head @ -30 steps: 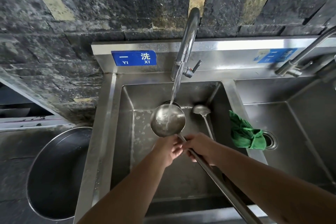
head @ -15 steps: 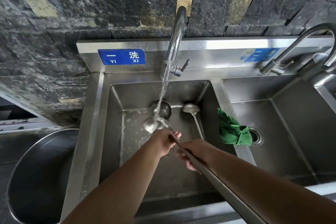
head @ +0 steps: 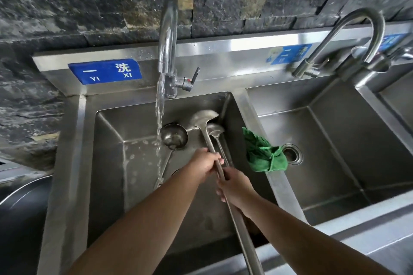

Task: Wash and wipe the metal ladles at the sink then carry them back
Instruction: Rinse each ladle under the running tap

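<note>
I am gripping the long handle of a metal ladle [head: 204, 117] with both hands over the left sink basin [head: 107, 163]; my right hand [head: 234, 187] is closing around the shaft nearest me, and my left hand [head: 206, 162] is clasping it just beyond, fingers wrapped over the top; the handle is running back past my right forearm and out of the bottom of the view. The bowl of this ladle is tilting up near the basin's far right corner, its rounded back facing me; a second ladle [head: 215, 129] is lying just beside it, seemingly touching, and a third ladle [head: 174, 136] is resting bowl-up to the left. Water is streaming from the faucet [head: 167, 35] down just left of that third bowl; a green cloth [head: 263, 154] is draping over the divider into the middle basin; a blue label [head: 105, 71] is sitting on the backsplash.
</note>
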Motion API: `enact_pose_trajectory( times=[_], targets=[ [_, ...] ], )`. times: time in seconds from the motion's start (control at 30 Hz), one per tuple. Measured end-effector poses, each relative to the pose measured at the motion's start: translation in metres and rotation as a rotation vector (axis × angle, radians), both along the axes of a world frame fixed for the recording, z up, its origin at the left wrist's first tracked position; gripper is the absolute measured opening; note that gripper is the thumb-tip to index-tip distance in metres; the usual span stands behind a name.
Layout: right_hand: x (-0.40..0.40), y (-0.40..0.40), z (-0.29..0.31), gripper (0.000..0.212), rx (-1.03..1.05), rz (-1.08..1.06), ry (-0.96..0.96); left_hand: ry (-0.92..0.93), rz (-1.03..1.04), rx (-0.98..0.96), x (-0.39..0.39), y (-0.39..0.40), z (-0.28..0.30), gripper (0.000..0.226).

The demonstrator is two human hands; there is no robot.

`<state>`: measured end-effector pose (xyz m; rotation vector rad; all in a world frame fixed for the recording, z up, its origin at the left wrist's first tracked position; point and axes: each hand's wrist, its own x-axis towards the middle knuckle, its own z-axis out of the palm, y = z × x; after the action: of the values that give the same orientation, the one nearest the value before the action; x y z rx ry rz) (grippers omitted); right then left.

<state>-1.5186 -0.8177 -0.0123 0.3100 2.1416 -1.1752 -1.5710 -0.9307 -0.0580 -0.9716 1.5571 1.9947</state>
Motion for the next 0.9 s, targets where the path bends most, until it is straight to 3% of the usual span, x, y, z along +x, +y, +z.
enact_pose_trajectory(
  times=[0.13, 0.27, 0.5, 0.63, 0.83, 0.9],
  targets=[
    [-0.003, -0.004, -0.022, 0.008, -0.014, 0.062, -0.105, -0.055, 0.006, -0.05, -0.022, 0.0, -0.024, 0.023],
    [-0.019, -0.014, -0.05, 0.014, -0.147, -0.146, -0.264, -0.067, -0.02, -0.03, -0.037, -0.001, -0.051, 0.018],
    [-0.023, -0.028, -0.1, 0.015, -0.119, -0.237, -0.398, -0.07, -0.128, -0.041, -0.031, -0.011, -0.089, 0.048],
    [-0.019, -0.037, -0.126, 0.022, -0.141, -0.247, -0.435, -0.05, -0.198, -0.044, -0.021, -0.023, -0.109, 0.059],
    [-0.012, -0.047, -0.197, 0.018, -0.043, -0.145, -0.382, -0.074, -0.263, 0.015, -0.013, -0.037, -0.135, 0.037],
    [-0.012, -0.048, -0.236, 0.024, 0.007, -0.102, -0.371, -0.056, -0.288, -0.009, -0.014, -0.039, -0.147, 0.044]
  ],
)
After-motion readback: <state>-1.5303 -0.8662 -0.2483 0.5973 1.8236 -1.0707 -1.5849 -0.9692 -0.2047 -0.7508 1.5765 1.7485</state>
